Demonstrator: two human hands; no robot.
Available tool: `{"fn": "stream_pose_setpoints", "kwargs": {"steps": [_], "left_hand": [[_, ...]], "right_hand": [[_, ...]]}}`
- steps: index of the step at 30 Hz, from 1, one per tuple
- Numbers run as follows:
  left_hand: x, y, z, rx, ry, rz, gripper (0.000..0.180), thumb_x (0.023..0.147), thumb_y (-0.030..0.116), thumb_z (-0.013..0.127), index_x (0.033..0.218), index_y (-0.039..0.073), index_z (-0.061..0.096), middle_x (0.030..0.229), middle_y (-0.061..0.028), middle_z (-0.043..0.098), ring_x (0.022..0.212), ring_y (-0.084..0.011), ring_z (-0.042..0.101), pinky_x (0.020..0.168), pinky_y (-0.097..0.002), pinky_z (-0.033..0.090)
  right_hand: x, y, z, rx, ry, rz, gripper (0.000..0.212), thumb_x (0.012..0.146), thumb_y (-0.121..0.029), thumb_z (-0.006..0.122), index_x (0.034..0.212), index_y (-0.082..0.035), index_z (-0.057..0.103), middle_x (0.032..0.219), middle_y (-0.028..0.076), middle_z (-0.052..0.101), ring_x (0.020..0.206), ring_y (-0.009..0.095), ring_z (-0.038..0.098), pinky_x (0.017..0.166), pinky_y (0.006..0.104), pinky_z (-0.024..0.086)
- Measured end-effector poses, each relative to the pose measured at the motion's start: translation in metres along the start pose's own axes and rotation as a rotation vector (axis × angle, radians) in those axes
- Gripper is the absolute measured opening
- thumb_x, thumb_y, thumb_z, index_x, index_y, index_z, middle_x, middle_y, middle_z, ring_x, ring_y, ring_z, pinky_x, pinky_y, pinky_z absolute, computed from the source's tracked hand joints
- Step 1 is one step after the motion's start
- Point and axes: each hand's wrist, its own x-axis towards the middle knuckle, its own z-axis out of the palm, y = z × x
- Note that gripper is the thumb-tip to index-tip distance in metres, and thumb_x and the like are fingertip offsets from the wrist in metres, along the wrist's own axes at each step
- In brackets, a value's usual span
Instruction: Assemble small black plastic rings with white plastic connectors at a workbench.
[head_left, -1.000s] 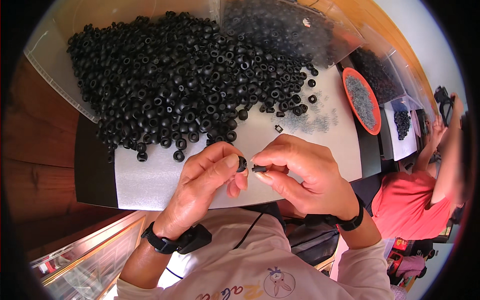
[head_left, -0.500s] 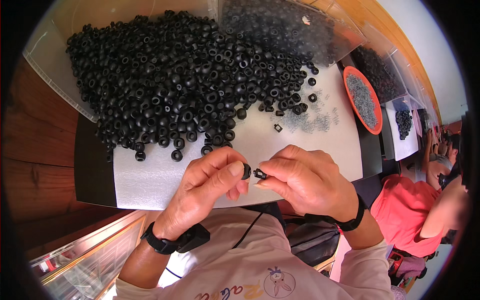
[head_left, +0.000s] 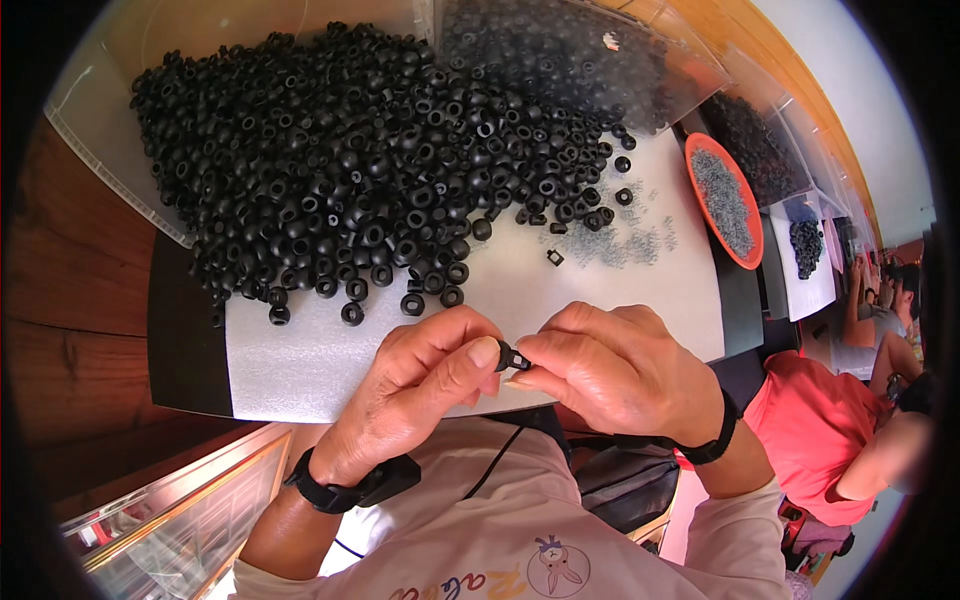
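My left hand (head_left: 420, 380) pinches a small black round cord-lock shell (head_left: 504, 354) between thumb and fingers, most of it covered by the fingertips. Facing it, my right hand (head_left: 620, 365) grips a black cord-lock plunger (head_left: 517, 361) with a square opening through it. The plunger's tip meets the shell's edge; how deep it sits inside cannot be seen. Both hands are above the near edge of a white mat (head_left: 300, 370). Beyond them spreads a big heap of black cord-lock shells (head_left: 340, 160). A lone plunger (head_left: 555, 257) lies on the mat.
Fine metal springs (head_left: 625, 240) are scattered right of the heap. An orange-red dish (head_left: 748, 262) holds more springs. Clear plastic bins (head_left: 110, 150) lie tipped behind the heap and to the right. A co-worker in a red shirt (head_left: 815, 430) sits at right.
The gap between the two parts has closed: my right hand has brought the plunger left against the shell. Someone at far right has shifted position.
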Motion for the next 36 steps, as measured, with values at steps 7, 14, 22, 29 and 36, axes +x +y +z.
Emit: {"fn": "stream_pose_setpoints", "kwargs": {"steps": [7, 14, 22, 29, 36], "left_hand": [[0.001, -0.001, 0.001, 0.031, 0.008, 0.054, 0.029, 0.1, 0.028, 0.049, 0.093, 0.001, 0.058, 0.072, -0.0011, 0.057, 0.063, -0.0086, 0.05, 0.058, -0.0236, 0.042], [0.001, 0.0, 0.002, 0.121, 0.011, 0.099, 0.033, 0.101, 0.03, 0.046, 0.092, 0.0, 0.058, 0.07, -0.003, 0.055, 0.063, -0.01, 0.05, 0.058, -0.0248, 0.042], [0.0, 0.001, 0.005, 0.149, 0.022, 0.105, 0.035, 0.102, 0.031, 0.043, 0.092, 0.0, 0.057, 0.068, -0.0033, 0.053, 0.063, -0.0107, 0.049, 0.059, -0.0257, 0.041], [-0.001, -0.001, 0.003, 0.081, 0.075, 0.063, 0.039, 0.103, 0.034, 0.039, 0.091, 0.003, 0.057, 0.068, -0.0012, 0.053, 0.063, -0.0086, 0.048, 0.058, -0.0242, 0.04], [0.0, -0.003, 0.003, 0.052, 0.083, 0.054, 0.04, 0.103, 0.037, 0.04, 0.088, 0.004, 0.056, 0.067, -0.0009, 0.052, 0.061, -0.0082, 0.047, 0.057, -0.0239, 0.04]], "right_hand": [[0.003, -0.002, -0.005, -0.041, -0.046, 0.003, 0.025, 0.077, -0.014, 0.074, 0.085, -0.001, 0.054, 0.071, 0.006, 0.047, 0.048, 0.019, 0.054, 0.041, 0.03, 0.045], [0.002, -0.006, -0.01, -0.042, -0.132, 0.039, 0.035, 0.067, -0.01, 0.081, 0.092, -0.002, 0.057, 0.078, 0.007, 0.06, 0.054, 0.02, 0.059, 0.042, 0.0284, 0.043], [0.008, -0.001, -0.006, 0.162, -0.068, 0.094, 0.032, 0.067, -0.007, 0.081, 0.09, -0.003, 0.06, 0.077, 0.008, 0.062, 0.054, 0.021, 0.061, 0.044, 0.0294, 0.046], [0.008, -0.01, 0.004, 0.147, 0.044, 0.128, 0.031, 0.067, 0.001, 0.078, 0.093, 0.0, 0.062, 0.075, 0.011, 0.062, 0.057, 0.023, 0.062, 0.049, 0.0284, 0.049], [0.008, -0.015, 0.008, 0.189, 0.055, 0.155, 0.03, 0.071, 0.008, 0.073, 0.098, 0.003, 0.061, 0.084, 0.015, 0.064, 0.066, 0.023, 0.065, 0.055, 0.0273, 0.051]]}}
